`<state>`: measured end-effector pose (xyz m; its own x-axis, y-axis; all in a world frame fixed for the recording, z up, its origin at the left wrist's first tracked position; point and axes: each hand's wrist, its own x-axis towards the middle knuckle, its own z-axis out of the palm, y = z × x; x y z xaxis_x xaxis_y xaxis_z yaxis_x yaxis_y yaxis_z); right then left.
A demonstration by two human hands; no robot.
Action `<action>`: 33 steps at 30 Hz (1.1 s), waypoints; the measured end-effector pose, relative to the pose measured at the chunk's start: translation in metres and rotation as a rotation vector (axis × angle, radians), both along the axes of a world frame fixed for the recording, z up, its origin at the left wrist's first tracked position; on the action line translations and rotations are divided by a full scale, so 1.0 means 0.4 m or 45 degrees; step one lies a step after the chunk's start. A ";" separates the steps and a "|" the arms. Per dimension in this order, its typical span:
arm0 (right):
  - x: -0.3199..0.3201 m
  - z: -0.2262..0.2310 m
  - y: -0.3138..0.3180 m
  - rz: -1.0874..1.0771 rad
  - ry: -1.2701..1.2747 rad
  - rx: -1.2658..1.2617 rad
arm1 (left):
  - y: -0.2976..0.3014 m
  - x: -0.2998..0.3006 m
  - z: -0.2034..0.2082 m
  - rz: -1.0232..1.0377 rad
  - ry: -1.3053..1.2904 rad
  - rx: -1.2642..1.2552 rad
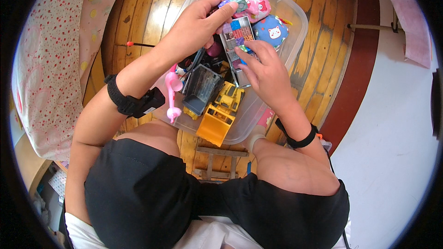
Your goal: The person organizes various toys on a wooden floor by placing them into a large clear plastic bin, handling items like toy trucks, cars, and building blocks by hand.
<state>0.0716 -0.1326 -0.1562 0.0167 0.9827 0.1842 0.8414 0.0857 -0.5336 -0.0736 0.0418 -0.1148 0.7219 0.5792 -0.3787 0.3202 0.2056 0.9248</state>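
My left hand [199, 24] is closed, thumb against fingers, on a small patterned block [239, 4] with a bluish-green face. Below it a shallow rectangular metal tin [244, 83] lies tilted among toys, filled with small colourful square blocks [239, 33]. My right hand [267, 67] reaches over the tin's near end; its fingers are apart and the fingertips touch the blocks. The tin sits in a clear plastic bin [300, 23]. Beside it are a pink patterned pouch [256, 4] and a blue pouch [271, 31] with a white animal face.
Nearer me in the bin lie a yellow toy loader [221, 115], a dark grey dump-truck bed [203, 87] and a pink toy [173, 93]. A red-tipped black rod [138, 44] sticks out at the left. A small wooden stool [221, 152] stands before my knees on the plank floor.
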 end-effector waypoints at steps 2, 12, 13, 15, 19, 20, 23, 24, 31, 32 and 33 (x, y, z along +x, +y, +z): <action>0.001 -0.002 -0.004 0.024 -0.024 0.020 | -0.002 -0.001 -0.001 0.016 0.005 0.010; 0.019 0.028 -0.035 -0.253 0.343 0.023 | -0.016 0.000 -0.011 -0.116 0.046 0.084; 0.019 0.041 -0.026 -0.418 0.508 0.081 | -0.024 0.002 -0.010 -0.160 0.079 0.132; 0.003 0.084 0.020 -0.473 0.789 0.135 | -0.039 0.013 -0.022 -0.219 0.079 0.185; 0.059 0.031 0.066 -0.134 0.792 0.087 | -0.055 0.016 -0.066 -0.336 -0.006 0.288; 0.072 0.021 0.067 -0.141 0.788 0.087 | -0.055 0.021 -0.067 -0.408 -0.034 0.315; 0.089 0.007 0.077 -0.093 0.750 0.010 | -0.061 0.011 -0.080 -0.411 0.034 0.331; 0.092 0.007 0.081 -0.095 0.696 -0.038 | -0.064 0.008 -0.088 -0.423 0.000 0.438; 0.084 -0.020 0.083 0.028 0.208 0.014 | -0.080 0.000 -0.116 -0.503 0.186 0.741; 0.085 -0.021 0.082 0.027 0.208 0.014 | -0.082 0.000 -0.113 -0.505 0.192 0.779; 0.087 -0.022 0.081 0.044 0.160 0.024 | -0.085 0.000 -0.109 -0.508 0.198 0.817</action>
